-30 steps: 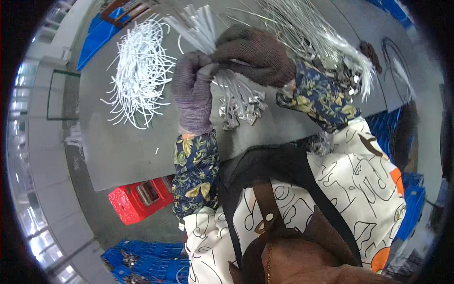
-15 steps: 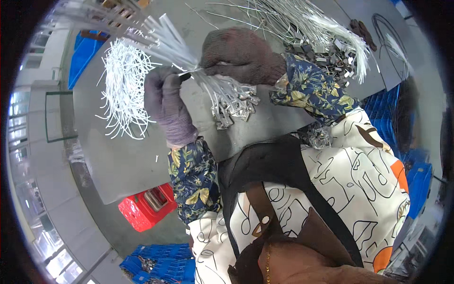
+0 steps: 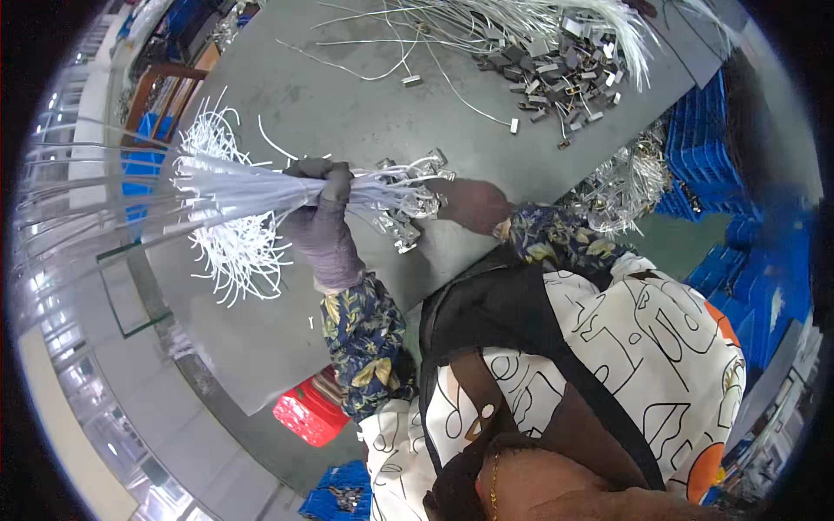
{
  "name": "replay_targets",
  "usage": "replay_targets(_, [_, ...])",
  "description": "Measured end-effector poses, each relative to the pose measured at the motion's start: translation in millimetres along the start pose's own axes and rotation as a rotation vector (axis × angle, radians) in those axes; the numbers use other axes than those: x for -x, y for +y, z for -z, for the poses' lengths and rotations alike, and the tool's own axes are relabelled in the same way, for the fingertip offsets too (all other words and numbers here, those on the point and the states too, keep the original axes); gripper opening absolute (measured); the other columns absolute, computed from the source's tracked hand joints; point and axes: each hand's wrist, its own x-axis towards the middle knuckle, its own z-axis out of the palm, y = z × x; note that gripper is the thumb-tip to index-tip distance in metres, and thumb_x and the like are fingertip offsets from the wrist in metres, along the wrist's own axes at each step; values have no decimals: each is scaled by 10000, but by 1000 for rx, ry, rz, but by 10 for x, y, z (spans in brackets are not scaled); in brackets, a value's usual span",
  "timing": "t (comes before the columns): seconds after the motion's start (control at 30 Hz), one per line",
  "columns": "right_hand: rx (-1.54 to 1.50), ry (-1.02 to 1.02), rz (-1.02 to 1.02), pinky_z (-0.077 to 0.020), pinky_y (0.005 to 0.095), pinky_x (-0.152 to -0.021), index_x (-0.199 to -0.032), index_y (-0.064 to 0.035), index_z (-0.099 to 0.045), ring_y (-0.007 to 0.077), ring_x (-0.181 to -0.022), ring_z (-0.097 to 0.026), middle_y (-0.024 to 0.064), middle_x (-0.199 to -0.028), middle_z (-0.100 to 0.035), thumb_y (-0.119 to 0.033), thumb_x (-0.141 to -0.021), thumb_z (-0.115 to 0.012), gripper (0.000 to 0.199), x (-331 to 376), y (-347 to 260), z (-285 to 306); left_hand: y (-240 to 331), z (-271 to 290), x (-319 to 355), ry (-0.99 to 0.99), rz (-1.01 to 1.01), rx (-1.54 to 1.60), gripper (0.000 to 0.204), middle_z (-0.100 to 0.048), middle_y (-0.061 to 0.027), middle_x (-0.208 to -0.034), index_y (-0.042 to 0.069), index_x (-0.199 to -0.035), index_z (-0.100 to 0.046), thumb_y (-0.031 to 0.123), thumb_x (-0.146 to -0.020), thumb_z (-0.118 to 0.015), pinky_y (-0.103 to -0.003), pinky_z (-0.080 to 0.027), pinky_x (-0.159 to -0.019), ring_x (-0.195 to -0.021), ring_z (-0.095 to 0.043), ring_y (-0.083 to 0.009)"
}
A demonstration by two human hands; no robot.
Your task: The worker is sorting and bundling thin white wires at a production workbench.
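My left hand (image 3: pixel 323 217), in a dark glove, is closed round a thick bundle of white cables (image 3: pixel 248 187). The bundle lies sideways above the table, its long ends reaching far left and smeared by motion. At its right end, metal connectors (image 3: pixel 401 227) hang in a loose cluster. Beside that cluster is my gloved right hand (image 3: pixel 473 205), apparently against the connectors; its fingers are blurred and partly hidden, so their grip does not show. Beneath and behind the bundle sits a heap of short white strands (image 3: pixel 248 269).
The grey table (image 3: pixel 339 95) holds a pile of dark connectors (image 3: pixel 556 78) with thin cables at the far right. Blue crates (image 3: pixel 699 148) stand to the right, near a mass of metal-ended cables (image 3: pixel 621 187). A red container (image 3: pixel 311 412) is below the table's near edge.
The bundle has swung from slanting up-left to nearly level. My right hand has left the bundle's middle, moving down and right to the connector end. My left hand now wraps the middle.
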Motion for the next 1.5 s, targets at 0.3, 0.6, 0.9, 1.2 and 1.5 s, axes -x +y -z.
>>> replay_targets(0.3, [-419, -297, -157, -492, 339, -660, -990, -44, -651, 233, -770, -623, 106, -877, -654, -120, -665, -652, 333, 154, 718, 14, -56, 111, 176, -70, -139, -436, 453, -596, -107, -989, -32, -1129, -533, 147, -767, -739, -322, -468, -819, -896, -577, -196])
replay_targets(0.6, [-344, -159, 929, -535, 347, -707, -895, -61, -644, 233, -843, -652, 110, -1011, -655, -154, -856, -576, 122, -36, 727, -157, -671, -111, 1190, -94, 594, -327, 320, -638, -87, -923, -21, -1101, -592, 207, -878, -618, -299, -470, -754, -819, -576, -149])
replay_targets(0.9, [-818, -500, -389, -361, 237, -439, -993, -25, -631, 51, -504, -447, -16, -649, -521, -109, -740, -670, 270, 261, -68, 290, -1108, -331, 1128, -9, 276, -440, 203, -605, -153, -739, 59, -873, -630, 252, -816, -609, -390, -466, -642, -670, -592, -302])
replay_targets(1.2, [-911, -408, -436, -369, 232, -450, -1109, 21, -600, 74, -507, -461, 20, -688, -537, -91, -714, -665, 416, 54, -201, 247, -1280, -359, 1089, 6, 140, -625, 237, -593, -169, -764, 58, -846, -578, 295, -854, -580, -432, -457, -643, -718, -591, -355])
replay_targets(1.5, [-754, -507, -395, -400, 240, -473, -1055, 6, -612, 82, -526, -481, 17, -712, -550, -129, -771, -635, 316, -57, -148, 148, -1272, -324, 1100, -59, 116, -776, 264, -600, -191, -831, 54, -924, -546, 314, -894, -509, -478, -461, -653, -749, -596, -388])
